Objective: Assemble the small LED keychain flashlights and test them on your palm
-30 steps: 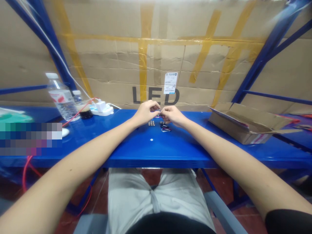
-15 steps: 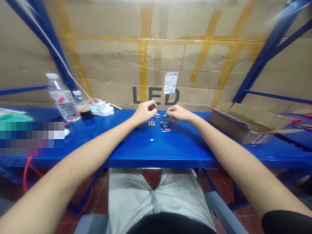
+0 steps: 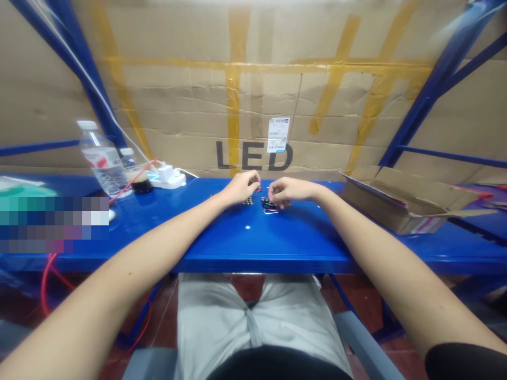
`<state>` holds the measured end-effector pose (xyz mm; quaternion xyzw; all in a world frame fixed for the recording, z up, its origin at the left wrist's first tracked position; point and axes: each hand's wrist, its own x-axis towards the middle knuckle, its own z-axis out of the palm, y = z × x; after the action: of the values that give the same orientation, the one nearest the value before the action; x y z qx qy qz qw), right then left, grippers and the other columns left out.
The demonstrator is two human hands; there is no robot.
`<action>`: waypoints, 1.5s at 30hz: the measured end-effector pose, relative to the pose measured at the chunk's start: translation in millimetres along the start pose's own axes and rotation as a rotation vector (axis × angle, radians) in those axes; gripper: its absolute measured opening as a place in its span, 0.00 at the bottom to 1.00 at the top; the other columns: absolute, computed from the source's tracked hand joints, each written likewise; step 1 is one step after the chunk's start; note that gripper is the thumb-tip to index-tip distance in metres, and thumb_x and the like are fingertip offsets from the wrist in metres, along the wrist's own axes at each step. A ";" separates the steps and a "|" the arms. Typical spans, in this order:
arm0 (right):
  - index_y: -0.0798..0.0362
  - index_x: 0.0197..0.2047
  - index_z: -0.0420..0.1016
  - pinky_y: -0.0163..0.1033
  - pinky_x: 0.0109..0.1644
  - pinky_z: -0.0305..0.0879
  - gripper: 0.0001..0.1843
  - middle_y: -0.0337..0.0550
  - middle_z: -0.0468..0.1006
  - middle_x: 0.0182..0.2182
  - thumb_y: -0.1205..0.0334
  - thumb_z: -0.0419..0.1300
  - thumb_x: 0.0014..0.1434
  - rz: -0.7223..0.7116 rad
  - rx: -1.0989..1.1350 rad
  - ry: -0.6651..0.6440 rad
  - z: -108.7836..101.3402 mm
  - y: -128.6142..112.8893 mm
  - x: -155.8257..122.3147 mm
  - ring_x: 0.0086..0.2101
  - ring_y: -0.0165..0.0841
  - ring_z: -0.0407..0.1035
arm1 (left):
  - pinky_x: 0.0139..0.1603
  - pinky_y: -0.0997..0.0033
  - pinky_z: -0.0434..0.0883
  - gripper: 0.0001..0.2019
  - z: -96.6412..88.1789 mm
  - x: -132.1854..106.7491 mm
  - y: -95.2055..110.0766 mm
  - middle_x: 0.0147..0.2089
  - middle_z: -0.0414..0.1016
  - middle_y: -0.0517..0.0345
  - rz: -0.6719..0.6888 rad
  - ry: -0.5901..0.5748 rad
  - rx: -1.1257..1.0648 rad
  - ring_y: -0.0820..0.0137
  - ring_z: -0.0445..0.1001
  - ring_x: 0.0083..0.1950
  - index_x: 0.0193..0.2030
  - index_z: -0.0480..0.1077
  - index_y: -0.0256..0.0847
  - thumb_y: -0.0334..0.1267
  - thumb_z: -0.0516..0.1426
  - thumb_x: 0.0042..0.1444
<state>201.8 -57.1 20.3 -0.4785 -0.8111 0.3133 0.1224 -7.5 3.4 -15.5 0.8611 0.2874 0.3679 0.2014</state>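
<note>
My left hand [image 3: 243,187] is over the far middle of the blue table, its thumb and fingers curled together. What it holds, if anything, is too small to make out. Beside its fingertips a bit of a pink-purple carabiner [image 3: 260,189] shows. Partly under that hand lie small metallic pieces [image 3: 248,201] in rows. My right hand [image 3: 288,191] is closed in a pinch at a small group of dark carabiners [image 3: 268,203]; its fingers cover part of them, and the one in its grip is mostly hidden. Just nearer to me rests a silvery carabiner [image 3: 271,212].
On the blue table [image 3: 222,240] a small white disc [image 3: 247,227] lies in front of my hands. An open cardboard box [image 3: 407,219] stands at right. Left are a water bottle [image 3: 102,164], a dark-liquid bottle [image 3: 138,179] and a power strip [image 3: 172,181]. Cardboard [image 3: 178,116] rises behind.
My left hand has come down and slightly right, now covering part of the metal pieces. My right hand has lowered toward me, bringing a teal-dark carabiner to the group of carabiners.
</note>
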 end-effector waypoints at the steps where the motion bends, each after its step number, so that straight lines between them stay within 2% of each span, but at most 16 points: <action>1: 0.55 0.35 0.74 0.33 0.26 0.63 0.06 0.39 0.77 0.23 0.62 0.64 0.55 -0.003 -0.015 -0.007 -0.2 0.1 -0.1 0.23 0.29 0.69 | 0.39 0.69 0.70 0.01 0.3 0.3 -0.1 0.33 0.79 0.58 0.009 -0.009 0.024 0.70 0.76 0.34 0.35 0.70 0.40 0.32 0.58 0.58; 4: 0.55 0.35 0.75 0.33 0.26 0.61 0.08 0.39 0.76 0.22 0.61 0.66 0.53 -0.002 -0.025 -0.006 0.2 0.9 0.4 0.23 0.28 0.68 | 0.40 0.68 0.69 0.03 1.4 2.8 -2.3 0.33 0.78 0.57 0.053 -0.008 0.134 0.69 0.74 0.36 0.34 0.72 0.39 0.35 0.61 0.57; 8: 0.55 0.35 0.75 0.34 0.26 0.60 0.10 0.38 0.75 0.22 0.60 0.68 0.52 0.002 0.000 0.000 2.0 1.8 1.6 0.22 0.29 0.67 | 0.46 0.63 0.68 0.01 3.9 6.5 -6.5 0.36 0.79 0.55 0.098 0.022 0.279 0.64 0.73 0.41 0.33 0.76 0.40 0.33 0.62 0.55; 14: 0.55 0.34 0.75 0.34 0.26 0.59 0.08 0.37 0.74 0.23 0.61 0.67 0.52 0.007 -0.015 -0.027 1.4 3.4 1.6 0.22 0.27 0.65 | 0.49 0.60 0.68 0.05 6.9 4.2 -7.2 0.35 0.81 0.55 0.086 -0.071 0.372 0.63 0.75 0.40 0.34 0.79 0.42 0.33 0.60 0.57; 17: 0.55 0.35 0.76 0.34 0.26 0.58 0.09 0.37 0.74 0.24 0.60 0.68 0.52 0.012 -0.028 -0.046 -0.2 5.0 1.0 0.21 0.27 0.64 | 0.53 0.55 0.66 0.06 7.4 3.2 -6.3 0.36 0.82 0.53 0.095 -0.095 0.455 0.60 0.75 0.43 0.35 0.79 0.42 0.33 0.59 0.57; 23: 0.55 0.39 0.77 0.32 0.25 0.58 0.11 0.38 0.76 0.26 0.59 0.67 0.52 0.015 -0.048 -0.079 -1.8 7.4 -0.3 0.22 0.26 0.65 | 0.53 0.56 0.66 0.06 8.4 3.5 -2.5 0.33 0.82 0.54 0.043 -0.163 0.408 0.61 0.77 0.40 0.34 0.80 0.42 0.33 0.60 0.57; 27: 0.54 0.41 0.79 0.32 0.25 0.58 0.14 0.38 0.77 0.27 0.57 0.68 0.52 0.033 -0.063 -0.082 -3.0 3.0 -4.0 0.22 0.26 0.66 | 0.53 0.58 0.67 0.06 5.1 5.7 -2.6 0.36 0.83 0.55 0.017 -0.154 0.356 0.62 0.78 0.42 0.36 0.81 0.43 0.33 0.60 0.56; 30: 0.53 0.44 0.79 0.32 0.25 0.58 0.15 0.38 0.76 0.27 0.56 0.68 0.53 0.053 -0.084 -0.072 -5.2 -1.4 -7.9 0.22 0.27 0.66 | 0.56 0.55 0.66 0.07 -1.8 8.0 -9.8 0.38 0.83 0.55 0.023 -0.095 0.383 0.61 0.78 0.43 0.38 0.80 0.44 0.33 0.59 0.57; 34: 0.51 0.49 0.78 0.33 0.25 0.59 0.19 0.39 0.77 0.27 0.55 0.68 0.55 0.108 -0.096 -0.067 -7.8 -3.7 -11.7 0.23 0.28 0.67 | 0.58 0.53 0.64 0.11 -12.7 9.5 -27.9 0.44 0.83 0.51 0.105 -0.035 0.543 0.57 0.75 0.50 0.39 0.80 0.43 0.31 0.55 0.59; 36: 0.50 0.51 0.77 0.33 0.25 0.59 0.20 0.40 0.77 0.27 0.55 0.68 0.55 0.131 -0.100 -0.077 -7.4 -4.1 -12.6 0.23 0.29 0.69 | 0.57 0.55 0.65 0.12 -16.7 9.4 -37.6 0.44 0.82 0.49 0.121 -0.050 0.598 0.57 0.74 0.50 0.39 0.80 0.43 0.30 0.54 0.58; 39: 0.48 0.53 0.72 0.33 0.25 0.59 0.21 0.39 0.78 0.28 0.58 0.67 0.56 0.168 -0.105 -0.077 -4.7 -5.7 -13.1 0.23 0.29 0.69 | 0.55 0.60 0.66 0.11 -19.8 9.6 -48.8 0.39 0.81 0.49 0.091 -0.111 0.641 0.58 0.74 0.48 0.36 0.80 0.43 0.29 0.55 0.55; 42: 0.48 0.52 0.67 0.33 0.25 0.58 0.22 0.38 0.77 0.27 0.65 0.65 0.55 0.195 -0.138 -0.049 -2.2 -8.7 -13.6 0.22 0.30 0.69 | 0.52 0.62 0.67 0.10 -21.2 10.9 -55.1 0.37 0.80 0.50 0.046 -0.161 0.665 0.59 0.76 0.45 0.34 0.80 0.44 0.30 0.57 0.53; 45: 0.50 0.48 0.66 0.34 0.26 0.58 0.21 0.41 0.79 0.29 0.73 0.62 0.52 0.208 -0.161 -0.038 -2.0 -11.5 -15.4 0.25 0.33 0.72 | 0.49 0.62 0.68 0.08 -22.6 12.4 -59.2 0.37 0.80 0.50 0.024 -0.176 0.644 0.59 0.76 0.42 0.34 0.79 0.43 0.31 0.58 0.51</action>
<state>202.6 -73.4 30.6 -0.5624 -0.7818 0.2670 0.0353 -37.9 59.1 -27.5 0.9123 0.3602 0.1850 -0.0615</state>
